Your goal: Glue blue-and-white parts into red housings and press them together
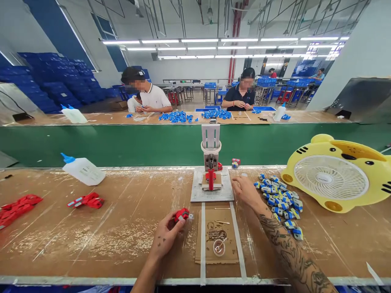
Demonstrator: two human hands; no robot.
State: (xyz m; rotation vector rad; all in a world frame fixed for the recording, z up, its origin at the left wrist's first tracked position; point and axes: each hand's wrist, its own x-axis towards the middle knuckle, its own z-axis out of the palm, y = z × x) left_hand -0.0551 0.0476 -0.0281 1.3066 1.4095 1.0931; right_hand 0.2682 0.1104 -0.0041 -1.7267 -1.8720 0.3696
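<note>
One view: head, taking in a brown table [137, 199] and a second one beyond it.
Left grip [166, 234]: thumb and fingers pinched on a red piece [182, 214].
Red piece: between the left thumb and fingers, near the front left corner of the metal plate; whether it also touches the table cannot be told.
Right grip [247, 192]: loosely open, palm down, fingertips just beside the right edge of the metal plate [197, 194], with nothing seen in it.
Clamp fixture [210, 156]: upright on that plate, its red handle [210, 181] pointing down, with something red partly hidden behind the handle.
Cardboard [200, 254]: in front of the plate, crossed by pale tape, bearing a small clear cup [219, 247] and a thin stick [222, 222].
Blue-and-yellow pieces [282, 201]: heaped right of the right hand, beside a yellow fan [331, 177] with an animal face.
Single multicoloured piece [235, 163]: at the back edge, beyond the right hand.
Red clusters [88, 200]: two, well apart from the left hand, one at the far left.
White bottle [84, 171]: blue-capped, tilted, behind the nearer cluster.
Across the green panel [137, 142]: a person in white [152, 97] and a person in dark clothing [240, 97], with blue pieces [177, 117] heaped between them.
</note>
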